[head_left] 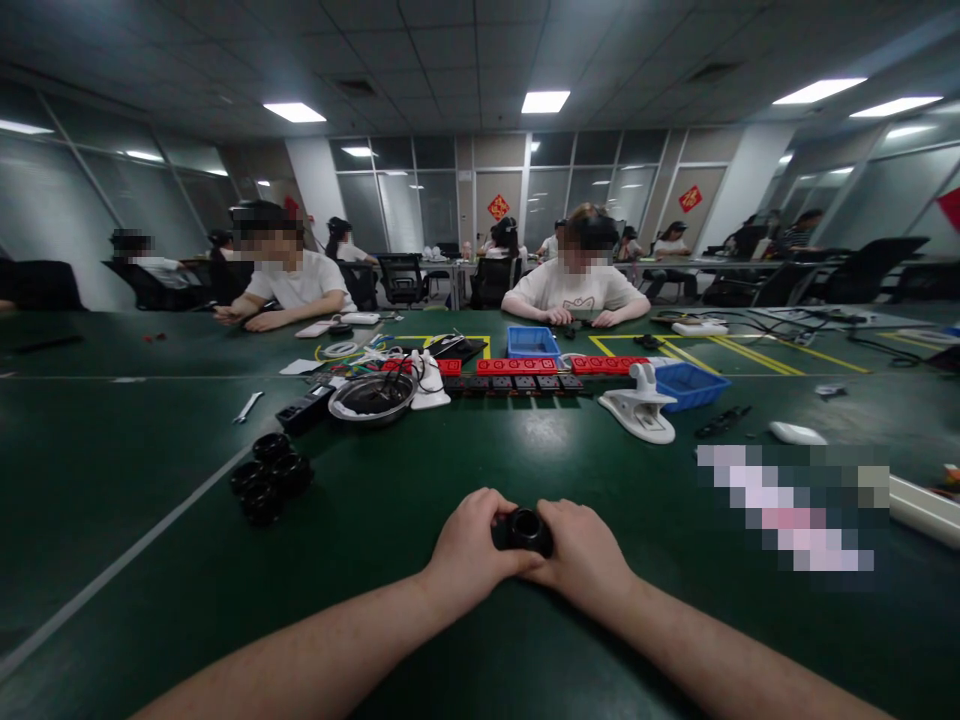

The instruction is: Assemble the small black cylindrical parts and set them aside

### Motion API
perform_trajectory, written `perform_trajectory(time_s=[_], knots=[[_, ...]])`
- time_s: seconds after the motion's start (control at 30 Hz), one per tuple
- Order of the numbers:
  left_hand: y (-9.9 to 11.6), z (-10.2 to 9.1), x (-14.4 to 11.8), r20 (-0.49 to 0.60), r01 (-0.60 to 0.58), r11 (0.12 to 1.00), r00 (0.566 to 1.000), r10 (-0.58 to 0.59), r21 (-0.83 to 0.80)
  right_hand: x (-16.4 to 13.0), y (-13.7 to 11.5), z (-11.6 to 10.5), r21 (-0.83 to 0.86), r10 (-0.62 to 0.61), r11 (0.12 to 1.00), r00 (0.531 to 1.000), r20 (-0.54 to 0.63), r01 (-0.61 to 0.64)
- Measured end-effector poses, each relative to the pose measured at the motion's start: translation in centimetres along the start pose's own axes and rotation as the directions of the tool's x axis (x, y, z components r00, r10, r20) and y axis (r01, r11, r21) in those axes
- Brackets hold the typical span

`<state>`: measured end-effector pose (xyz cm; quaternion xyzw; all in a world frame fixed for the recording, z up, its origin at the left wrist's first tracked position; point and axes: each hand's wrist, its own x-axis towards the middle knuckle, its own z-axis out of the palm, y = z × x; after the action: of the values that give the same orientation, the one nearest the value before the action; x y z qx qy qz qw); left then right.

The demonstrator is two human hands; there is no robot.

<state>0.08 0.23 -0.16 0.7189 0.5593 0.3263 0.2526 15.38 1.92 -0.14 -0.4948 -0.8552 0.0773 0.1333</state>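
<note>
Low over the green table, my left hand (471,545) and my right hand (589,548) meet, fingers curled around a glossy black round piece with a hole in its top (528,530). Another dark part shows against its left side, under my left fingers; whether it is a separate piece I cannot tell. My thumbs come together in front of the black piece, and its lower part is hidden. Off to the left sits a cluster of similar black round pieces (271,477), apart from both hands.
Farther back are a metal bowl (373,398), a white clip base (642,405), red blocks in a row (516,366), and blue trays (532,342). A wrench (248,406) lies at left. A white rounded object (796,433) rests at right. Two people sit opposite.
</note>
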Motion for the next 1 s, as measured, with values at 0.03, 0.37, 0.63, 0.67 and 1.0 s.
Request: perform_trajectory(time_s=[0.03,0.37,0.63,0.67,1.0], knots=[[0.0,0.0,0.0,0.004,-0.015,1.000,1.000,0.015,-0.006,0.0,0.1,0.0,0.006,-0.008,1.000,1.000,-0.004,0.008],[0.3,-1.0,-0.1,0.154,-0.198,0.979,0.967,0.203,-0.053,0.6,2.9,-1.3,0.399,-0.332,0.878,0.937,0.111,0.265],[0.2,-1.3,-0.1,0.175,-0.255,0.963,0.948,0.267,-0.089,0.8,2.9,-1.8,0.406,-0.354,0.874,0.922,0.159,0.266],[0.1,-1.3,-0.1,0.177,-0.255,0.962,0.947,0.268,-0.094,0.8,2.9,-1.8,0.402,-0.355,0.876,0.921,0.162,0.267],[0.2,-1.3,0.1,0.173,-0.234,0.967,0.953,0.248,-0.097,1.1,3.4,-1.9,0.434,-0.383,0.858,0.906,0.181,0.276]])
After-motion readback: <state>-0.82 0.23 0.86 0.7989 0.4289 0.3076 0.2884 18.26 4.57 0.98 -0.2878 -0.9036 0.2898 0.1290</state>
